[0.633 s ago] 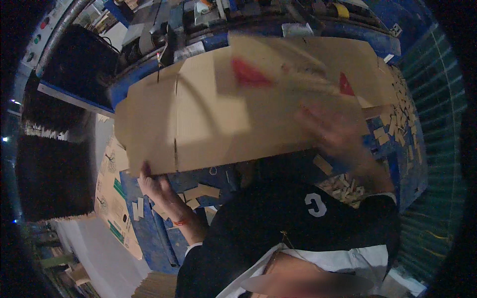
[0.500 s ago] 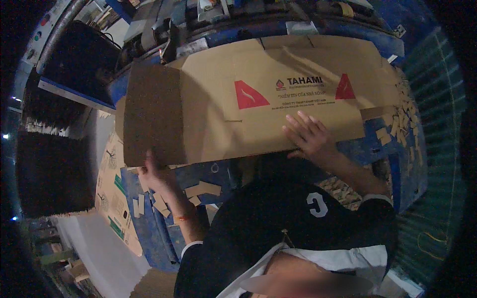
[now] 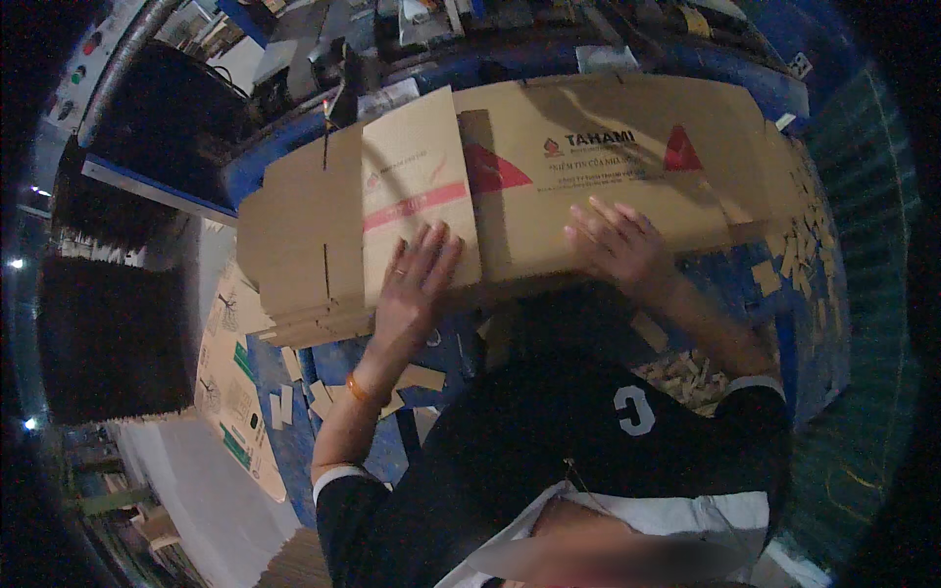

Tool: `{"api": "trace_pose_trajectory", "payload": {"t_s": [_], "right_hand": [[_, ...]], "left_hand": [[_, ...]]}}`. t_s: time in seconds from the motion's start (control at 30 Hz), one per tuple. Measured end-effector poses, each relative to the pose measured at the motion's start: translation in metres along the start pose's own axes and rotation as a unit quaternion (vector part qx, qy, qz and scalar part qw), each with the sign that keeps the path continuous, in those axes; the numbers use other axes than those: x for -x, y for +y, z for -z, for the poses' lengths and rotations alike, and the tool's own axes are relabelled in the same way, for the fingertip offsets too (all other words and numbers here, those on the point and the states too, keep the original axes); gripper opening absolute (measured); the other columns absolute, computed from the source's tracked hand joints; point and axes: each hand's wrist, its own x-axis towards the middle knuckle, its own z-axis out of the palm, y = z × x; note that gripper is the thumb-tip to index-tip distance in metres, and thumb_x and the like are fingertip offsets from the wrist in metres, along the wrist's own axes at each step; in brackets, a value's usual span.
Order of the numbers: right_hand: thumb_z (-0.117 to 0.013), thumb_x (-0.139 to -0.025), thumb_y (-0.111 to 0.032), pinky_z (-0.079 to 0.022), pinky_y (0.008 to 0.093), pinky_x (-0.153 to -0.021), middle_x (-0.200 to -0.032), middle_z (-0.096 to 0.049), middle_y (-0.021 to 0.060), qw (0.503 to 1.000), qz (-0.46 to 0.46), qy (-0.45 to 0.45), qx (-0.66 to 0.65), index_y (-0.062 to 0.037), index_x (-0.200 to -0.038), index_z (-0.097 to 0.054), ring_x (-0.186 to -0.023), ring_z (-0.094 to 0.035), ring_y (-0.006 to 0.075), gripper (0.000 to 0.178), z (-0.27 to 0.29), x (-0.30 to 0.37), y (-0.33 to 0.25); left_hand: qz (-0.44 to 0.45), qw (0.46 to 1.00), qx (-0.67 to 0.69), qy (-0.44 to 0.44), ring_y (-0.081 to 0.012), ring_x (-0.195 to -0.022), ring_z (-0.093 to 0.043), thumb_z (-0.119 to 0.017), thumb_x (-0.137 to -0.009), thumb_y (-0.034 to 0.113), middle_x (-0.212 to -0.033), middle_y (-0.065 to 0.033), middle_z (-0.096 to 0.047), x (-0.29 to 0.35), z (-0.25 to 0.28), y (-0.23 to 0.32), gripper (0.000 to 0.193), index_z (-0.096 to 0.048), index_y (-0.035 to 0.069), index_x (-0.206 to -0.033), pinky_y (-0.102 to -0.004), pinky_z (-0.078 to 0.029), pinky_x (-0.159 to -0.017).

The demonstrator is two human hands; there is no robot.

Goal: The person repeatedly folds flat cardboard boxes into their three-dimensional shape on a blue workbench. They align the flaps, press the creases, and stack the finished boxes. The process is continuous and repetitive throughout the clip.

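Observation:
A flat brown cardboard box blank [image 3: 534, 240] with red shapes and dark print lies across a stack of cardboard [image 3: 299, 220]. Its left end is folded over to the right, forming a panel [image 3: 412, 162] with a pink-red stripe. My left hand [image 3: 417, 274] rests on this panel with its fingers stretched out, pressing near the lower part. On the blank's near edge, to the right of the panel, lies my right hand [image 3: 619, 240], fingers extended and flat. Neither hand grips anything.
Small cardboard scraps [image 3: 794, 255] are strewn at the right, and more scraps [image 3: 421, 377] lie on the blue table [image 3: 294, 451]. Beyond the stack stands a blue-framed machine [image 3: 529, 49]. At the left leans a printed cardboard sheet [image 3: 221, 392]. Dark bristly blocks [image 3: 113, 338] stand farther left.
My left hand has moved right and away from me, from the blank's left end onto the panel. That panel has swung over to the right, uncovering the stack's left end. My right hand stays nearly in place.

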Motion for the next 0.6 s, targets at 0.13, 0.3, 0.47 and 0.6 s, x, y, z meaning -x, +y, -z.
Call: {"api": "trace_pose_trajectory", "payload": {"t_s": [0.13, 0.3, 0.47, 0.6], "right_hand": [[-0.058, -0.081, -0.023, -0.046, 0.0437, -0.092, -0.13, -0.052, 0.0089, 0.999, 0.027, -0.013, -0.027, -0.0132, -0.121, -0.054, -0.118, -0.05, 0.0301, 0.042, -0.036, -0.041, 0.05], [-0.058, -0.085, -0.027, -0.041, 0.0449, -0.098, -0.134, -0.05, 0.0089, 0.988, -0.024, -0.091, -0.119, -0.0169, -0.131, -0.047, -0.119, -0.05, 0.0339, 0.047, -0.096, -0.09, 0.111], [-0.045, -0.094, -0.041, -0.039, 0.0444, -0.102, -0.141, -0.042, 0.0064, 0.966, -0.16, -0.186, -0.081, -0.0169, -0.13, -0.05, -0.125, -0.046, 0.0256, 0.043, -0.154, -0.154, 0.143], [-0.054, -0.089, -0.036, -0.043, 0.0451, -0.096, -0.131, -0.05, 0.0127, 0.937, -0.323, -0.085, -0.104, -0.0145, -0.132, -0.045, -0.113, -0.053, 0.0316, 0.049, -0.176, -0.163, 0.146]], "left_hand": [[0.04, 0.99, 0.092, 0.102, -0.0314, -0.128, -0.042, -0.049, -0.082, 0.004, -0.139, -0.0138, -0.043, -0.04, -0.001, -0.051, 0.054, -0.046, 0.01, -0.135, -0.0407, -0.033, -0.107], [0.031, 0.981, 0.064, 0.179, -0.0331, -0.128, -0.04, -0.044, -0.086, 0.003, -0.138, -0.0162, -0.044, -0.114, -0.025, -0.112, 0.051, -0.042, 0.007, -0.137, -0.0404, -0.034, -0.106], [0.212, 0.952, -0.081, 0.208, -0.0419, -0.131, -0.033, -0.05, -0.088, 0.009, -0.142, -0.0236, -0.035, -0.162, -0.045, -0.11, 0.061, -0.023, 0.0, -0.143, -0.0488, -0.029, -0.106], [0.137, 0.936, -0.019, 0.325, -0.0454, -0.133, -0.027, -0.071, -0.076, 0.02, -0.143, -0.0294, -0.028, -0.132, -0.042, -0.091, 0.09, -0.016, -0.008, -0.142, -0.0542, -0.021, -0.108]]}}
